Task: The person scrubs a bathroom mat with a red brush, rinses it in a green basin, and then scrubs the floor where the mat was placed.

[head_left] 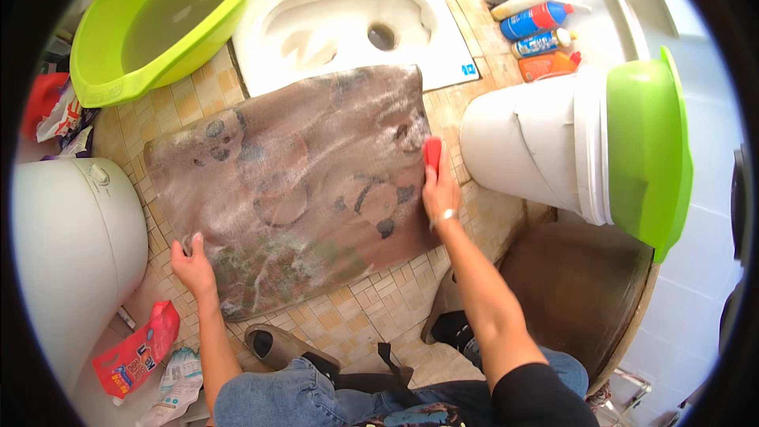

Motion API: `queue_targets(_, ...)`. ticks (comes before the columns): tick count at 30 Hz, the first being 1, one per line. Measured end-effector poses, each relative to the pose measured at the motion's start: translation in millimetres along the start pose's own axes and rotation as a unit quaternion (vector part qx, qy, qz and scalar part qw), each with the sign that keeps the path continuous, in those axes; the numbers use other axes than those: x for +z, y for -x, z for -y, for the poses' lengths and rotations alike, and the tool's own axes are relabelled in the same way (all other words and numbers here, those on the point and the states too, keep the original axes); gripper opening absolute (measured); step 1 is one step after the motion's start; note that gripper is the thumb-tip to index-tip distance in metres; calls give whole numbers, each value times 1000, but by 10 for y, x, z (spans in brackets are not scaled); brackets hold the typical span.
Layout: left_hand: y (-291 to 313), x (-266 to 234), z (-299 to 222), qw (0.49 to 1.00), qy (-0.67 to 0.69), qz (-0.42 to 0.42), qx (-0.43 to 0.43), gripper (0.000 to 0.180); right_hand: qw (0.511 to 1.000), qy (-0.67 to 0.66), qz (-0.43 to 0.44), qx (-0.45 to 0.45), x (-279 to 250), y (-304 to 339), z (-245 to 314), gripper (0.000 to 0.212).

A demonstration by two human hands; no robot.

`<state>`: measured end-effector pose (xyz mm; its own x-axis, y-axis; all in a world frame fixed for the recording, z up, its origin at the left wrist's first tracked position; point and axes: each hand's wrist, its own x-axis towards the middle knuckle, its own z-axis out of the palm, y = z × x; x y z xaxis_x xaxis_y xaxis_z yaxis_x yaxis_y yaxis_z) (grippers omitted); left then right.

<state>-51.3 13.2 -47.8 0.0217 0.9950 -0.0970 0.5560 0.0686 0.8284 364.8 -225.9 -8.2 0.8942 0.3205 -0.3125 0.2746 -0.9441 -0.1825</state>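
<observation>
A brown floor mat (316, 182) with dark bear-like patterns and whitish suds lies wet on the tiled floor in front of me. My left hand (195, 270) grips its near left edge between thumb and fingers. At the mat's right edge, my right hand (441, 194) is closed around what looks like a red scrubbing brush (432, 153). Its bristles are hidden, and I cannot tell whether that hand also holds the mat's edge.
A white squat toilet (348, 24) adjoins the mat's far edge. Further left stands a green basin (118, 71) of murky water. White buckets (530, 134) with a green basin (644, 158) sit right, near several bottles (536, 20). A red pouch (142, 348) lies by a white appliance (75, 229).
</observation>
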Motion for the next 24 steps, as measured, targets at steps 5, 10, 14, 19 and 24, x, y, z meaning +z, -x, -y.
queue_targets(5, -46, 1, 139, 996, -81, -14, -22, 22, 991, -115, -57, -37, 473, 760, -412, 65)
queue_targets(10, 5, -116, 190, 995, -94, 37, -24, 23, 999, -26, 39, 27, 239, 314, 108, 64)
queue_targets(14, -55, 59, 86, 994, -93, 50, -23, 22, 999, -30, -35, -7, 223, -189, 210, 65)
queue_targets(19, -6, -95, 35, 989, -146, 20, -3, 24, 996, -67, 4, -57, 495, 604, -24, 68)
queue_targets(24, -6, 95, -45, 990, -139, 30, -5, 25, 994, -98, -22, 47, 55, -547, 1021, 63)
